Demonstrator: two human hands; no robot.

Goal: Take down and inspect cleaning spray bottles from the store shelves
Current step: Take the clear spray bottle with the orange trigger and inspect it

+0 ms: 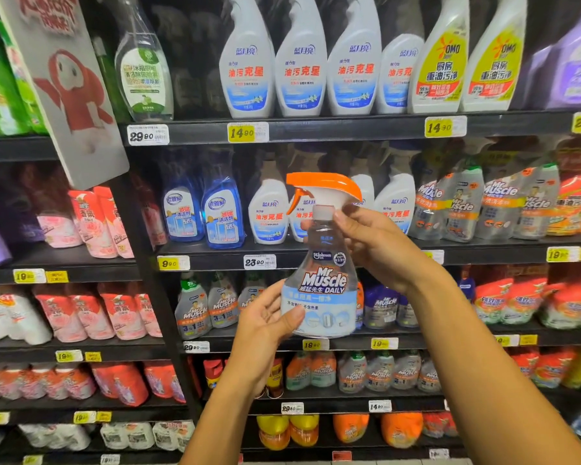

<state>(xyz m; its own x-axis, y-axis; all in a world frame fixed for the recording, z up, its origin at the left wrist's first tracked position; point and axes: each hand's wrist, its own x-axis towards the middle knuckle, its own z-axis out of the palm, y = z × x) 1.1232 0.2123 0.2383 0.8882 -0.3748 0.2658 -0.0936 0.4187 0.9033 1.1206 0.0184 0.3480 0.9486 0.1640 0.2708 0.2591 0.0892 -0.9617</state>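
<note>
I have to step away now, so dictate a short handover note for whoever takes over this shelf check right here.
Left hand: holds the base of the Mr Muscle spray bottle, thumb on its label.
Right hand: fingers grip the bottle's neck under the orange trigger head.
Done: this bottle is off the shelf, upright, label facing you.
Left: finish reading it, then go on to other spray bottles on the shelves.

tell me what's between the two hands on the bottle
In the head view, the clear Mr Muscle Daily spray bottle spans it: the right hand holds the neck, the left hand holds the base, with the label between.
</note>
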